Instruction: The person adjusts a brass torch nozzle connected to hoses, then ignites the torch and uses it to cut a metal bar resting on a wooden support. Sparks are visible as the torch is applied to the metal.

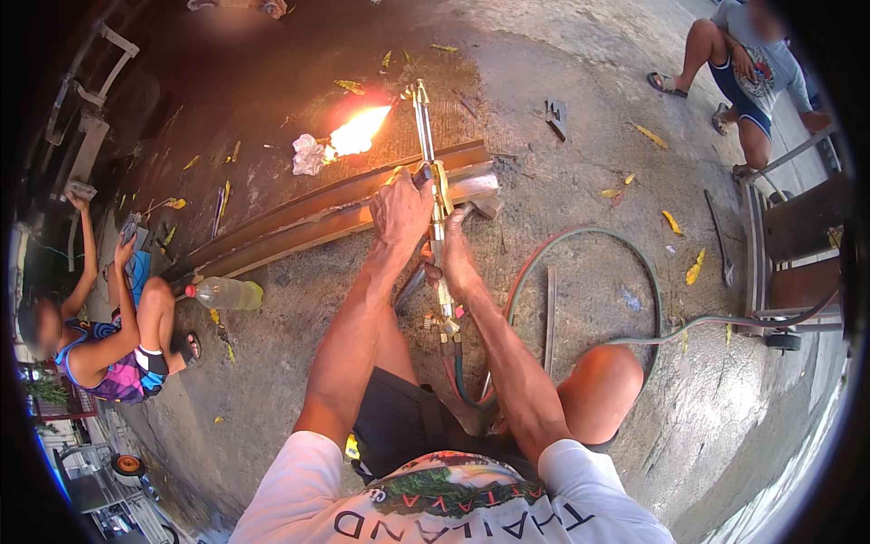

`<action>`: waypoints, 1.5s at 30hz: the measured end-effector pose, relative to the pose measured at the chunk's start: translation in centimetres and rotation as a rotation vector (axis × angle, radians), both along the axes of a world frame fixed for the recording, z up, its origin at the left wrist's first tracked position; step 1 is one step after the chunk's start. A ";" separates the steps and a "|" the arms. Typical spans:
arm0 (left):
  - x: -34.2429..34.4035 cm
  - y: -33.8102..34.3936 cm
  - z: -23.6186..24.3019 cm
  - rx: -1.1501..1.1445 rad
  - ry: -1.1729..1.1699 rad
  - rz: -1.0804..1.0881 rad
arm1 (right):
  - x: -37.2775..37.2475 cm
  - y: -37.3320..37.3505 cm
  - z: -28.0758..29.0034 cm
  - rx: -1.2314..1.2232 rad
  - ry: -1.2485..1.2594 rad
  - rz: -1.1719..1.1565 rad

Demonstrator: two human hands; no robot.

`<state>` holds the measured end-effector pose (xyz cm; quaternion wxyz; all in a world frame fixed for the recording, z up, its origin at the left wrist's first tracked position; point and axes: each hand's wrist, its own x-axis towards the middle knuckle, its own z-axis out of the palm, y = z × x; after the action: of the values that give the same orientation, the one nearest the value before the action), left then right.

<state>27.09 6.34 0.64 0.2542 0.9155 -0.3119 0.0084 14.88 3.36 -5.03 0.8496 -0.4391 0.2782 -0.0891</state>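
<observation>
I hold a brass cutting torch [427, 136] out in front of me. My left hand [400, 210] grips its upper handle, and my right hand [453, 257] is closed on the handle lower down, near the valves. A bright orange flame [359, 132] shoots left from the torch tip [419, 88]. Just below the flame lie long rusty steel beams [299, 222] on the concrete. A crumpled white rag [307, 155] sits beside the flame. Red and green hoses [580, 238] run from the torch base and loop to my right.
A plastic bottle [227, 293] lies left of the beams. One person [109, 335] crouches at the left, another [748, 68] squats at the upper right. A metal cart [784, 263] stands at the right. Yellow leaves and metal scraps dot the concrete.
</observation>
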 end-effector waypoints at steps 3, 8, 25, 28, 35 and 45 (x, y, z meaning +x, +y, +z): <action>0.3 -0.1 -2.4 0.163 0.106 0.008 | -0.4 1.4 -3.1 0.085 -0.001 -0.014; -0.3 0.2 -7.3 0.096 -0.025 -0.065 | -1.4 2.8 -6.6 0.231 0.017 -0.057; -5.5 -6.5 -5.3 0.074 0.126 -0.204 | -7.2 -2.9 -3.3 0.166 0.033 -0.155; -5.3 -6.4 -5.3 0.083 0.107 -0.192 | -7.1 -3.0 -3.8 0.262 -0.031 -0.151; -3.7 -4.9 -6.0 0.121 0.070 -0.102 | -5.1 -2.2 -5.3 0.330 -0.068 -0.086; -4.0 -1.3 -6.6 0.348 0.188 -0.137 | -6.1 0.0 -10.6 0.312 -0.017 0.043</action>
<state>23.12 5.00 -6.00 0.1200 0.9190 -0.3450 -0.1482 8.74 3.40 -15.64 0.9115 -0.3071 0.2720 -0.0302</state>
